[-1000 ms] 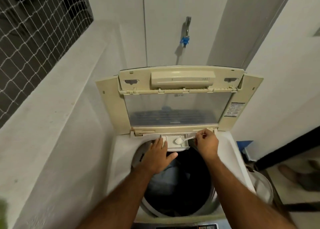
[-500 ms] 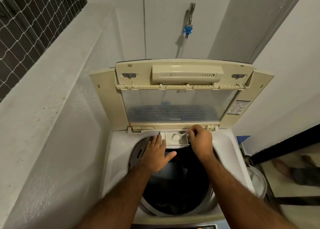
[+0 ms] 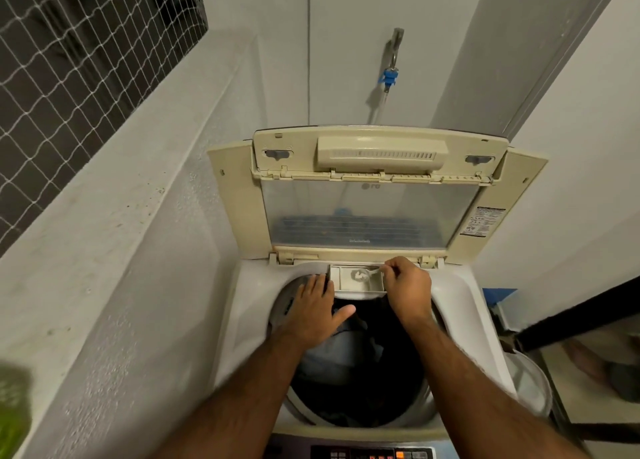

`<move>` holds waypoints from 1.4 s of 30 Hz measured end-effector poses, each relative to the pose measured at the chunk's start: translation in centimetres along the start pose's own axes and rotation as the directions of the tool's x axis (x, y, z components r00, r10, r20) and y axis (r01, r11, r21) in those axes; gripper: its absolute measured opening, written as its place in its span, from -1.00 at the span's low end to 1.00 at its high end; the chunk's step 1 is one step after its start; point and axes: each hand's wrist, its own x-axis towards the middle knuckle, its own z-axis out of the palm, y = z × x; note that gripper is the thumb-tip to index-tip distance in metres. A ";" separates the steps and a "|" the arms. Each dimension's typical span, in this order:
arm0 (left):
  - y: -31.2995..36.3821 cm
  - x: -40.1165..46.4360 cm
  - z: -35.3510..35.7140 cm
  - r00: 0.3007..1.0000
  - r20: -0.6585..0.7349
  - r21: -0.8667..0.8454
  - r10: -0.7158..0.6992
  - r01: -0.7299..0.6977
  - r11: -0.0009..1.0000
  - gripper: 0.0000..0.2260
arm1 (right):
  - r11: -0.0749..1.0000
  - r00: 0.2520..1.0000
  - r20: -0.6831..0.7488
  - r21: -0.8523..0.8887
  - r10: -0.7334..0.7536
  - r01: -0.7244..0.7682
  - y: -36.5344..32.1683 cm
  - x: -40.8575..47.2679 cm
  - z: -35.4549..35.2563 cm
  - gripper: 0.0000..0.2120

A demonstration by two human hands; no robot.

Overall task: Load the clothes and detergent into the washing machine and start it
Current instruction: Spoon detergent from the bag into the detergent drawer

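Observation:
A top-loading washing machine [image 3: 460, 306] stands in front of me with its folding lid [image 3: 370, 195] raised. Dark and grey-blue clothes [image 3: 346, 358] lie in the drum. At the drum's back rim the small detergent drawer [image 3: 346, 280] is pulled out, with white powder [image 3: 360, 275] in it. My right hand [image 3: 408, 285] pinches a small white scoop [image 3: 372, 270] whose bowl is over the drawer. My left hand [image 3: 317, 308] rests flat on the rim beside the drawer's left edge, fingers spread, holding nothing.
A concrete ledge [image 3: 104, 233] and netted window [image 3: 69, 60] run along the left. A tap with a blue fitting [image 3: 390, 74] is on the wall behind the machine. The control panel [image 3: 374, 453] is at the bottom edge. A white bucket [image 3: 530, 386] stands to the right.
The scoop has tipped its powder into the drawer; a white heap now lies there. My right hand shifted slightly along the drawer. My left hand stayed on the rim.

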 end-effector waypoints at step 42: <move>-9.4 -46.2 -19.2 0.604 -0.562 -0.254 -0.565 0.524 0.813 0.01 | 0.610 0.268 0.548 0.717 -0.792 0.336 -42.6 -22.3 3.3 -0.85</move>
